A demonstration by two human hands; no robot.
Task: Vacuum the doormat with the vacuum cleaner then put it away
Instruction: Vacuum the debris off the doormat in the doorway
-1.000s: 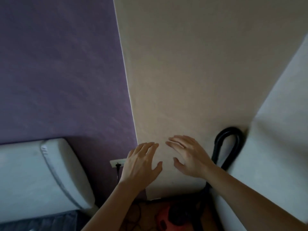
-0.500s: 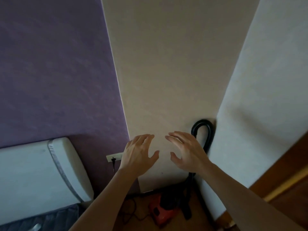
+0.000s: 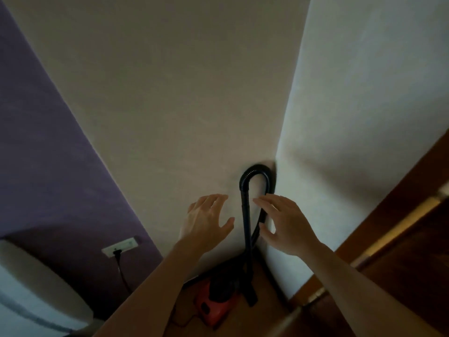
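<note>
Head view, red vacuum cleaner (image 3: 211, 309), black hose (image 3: 245, 215) looped upright

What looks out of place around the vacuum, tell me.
Nothing stands out. The red vacuum cleaner sits on the floor in the corner, its black hose looped up against the wall, a cord plugged into the socket.

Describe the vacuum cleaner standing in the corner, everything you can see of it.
The red and black plastic canister vacuum cleaner sits on the wooden floor in the corner where the beige wall meets the white wall. Its black ribbed hose rises against the wall, loops over and comes back down. A thin dark cord trails from its base. The open left hand and right hand flank the hose; neither visibly grips it.
</note>
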